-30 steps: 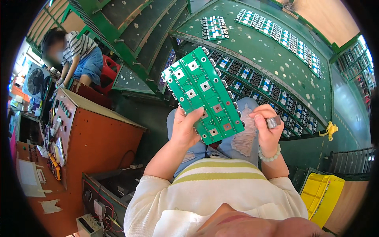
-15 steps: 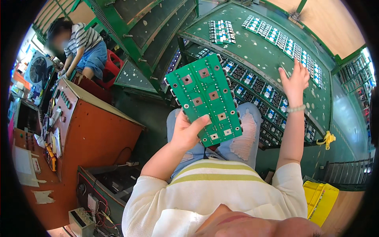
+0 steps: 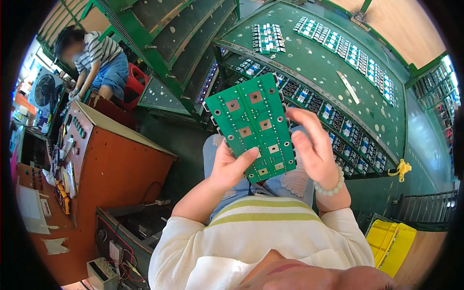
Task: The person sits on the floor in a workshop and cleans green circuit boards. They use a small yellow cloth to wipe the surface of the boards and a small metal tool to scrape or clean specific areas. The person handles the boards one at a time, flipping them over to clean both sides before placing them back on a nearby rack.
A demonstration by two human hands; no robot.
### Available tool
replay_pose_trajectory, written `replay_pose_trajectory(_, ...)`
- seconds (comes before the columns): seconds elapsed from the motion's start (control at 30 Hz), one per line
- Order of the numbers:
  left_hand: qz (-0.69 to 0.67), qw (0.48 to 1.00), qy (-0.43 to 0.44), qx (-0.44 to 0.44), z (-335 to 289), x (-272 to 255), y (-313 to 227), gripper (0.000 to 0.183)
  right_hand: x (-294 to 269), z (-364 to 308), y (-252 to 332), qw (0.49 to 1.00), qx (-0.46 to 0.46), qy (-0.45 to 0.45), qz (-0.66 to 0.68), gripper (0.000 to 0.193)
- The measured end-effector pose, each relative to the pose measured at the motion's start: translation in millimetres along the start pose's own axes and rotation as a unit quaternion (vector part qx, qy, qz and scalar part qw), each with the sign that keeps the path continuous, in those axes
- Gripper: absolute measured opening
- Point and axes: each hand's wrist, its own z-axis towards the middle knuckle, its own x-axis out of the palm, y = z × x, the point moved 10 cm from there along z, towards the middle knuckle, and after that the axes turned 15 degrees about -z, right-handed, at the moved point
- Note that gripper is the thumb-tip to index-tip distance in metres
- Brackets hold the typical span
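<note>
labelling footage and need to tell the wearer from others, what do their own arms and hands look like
Both the left hand and right hand are ungloved. Short off-white sleeves leave the forearms uncovered. A bracelet of pale green, rounded beads circles the right wrist; nothing shows on the left wrist.

Green circuit board (image 3: 254,130) held aslant above the lap (image 3: 211,151)

The rectangular board pointed lengthwise away from the person, its far end skewed left. Eight metal squares, each of the fully visible ones holed, ran in two columns across the visible side, browner toward the far end, paler toward the near. Parts jutted past both long edges. The left hand (image 3: 231,164) gripped its lower left edge, thumb reaching one square; whether the right hand (image 3: 316,147) touched the right edge was unclear.
</note>
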Motion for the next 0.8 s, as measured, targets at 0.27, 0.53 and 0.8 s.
replay_pose_trajectory(0.27, 0.018, 1.000, 0.000, -0.006, 0.1, -5.6, 4.1, 0.042, 22.2, -9.2, -13.4, 0.988, 0.101, 0.061, 0.100, 0.038)
replay_pose_trajectory(0.53, 0.048, 0.999, -0.011, -0.013, -2.9, -4.3, 2.9, 0.044, 15.5, 0.2, -6.1, 0.987, 0.081, 0.054, 0.126, 0.049)
replay_pose_trajectory(0.8, 0.048, 0.999, -0.016, 0.010, -7.7, -9.5, -10.9, 0.043, -22.2, 95.4, 47.0, 0.999, -0.033, 0.008, 0.015, 0.064)
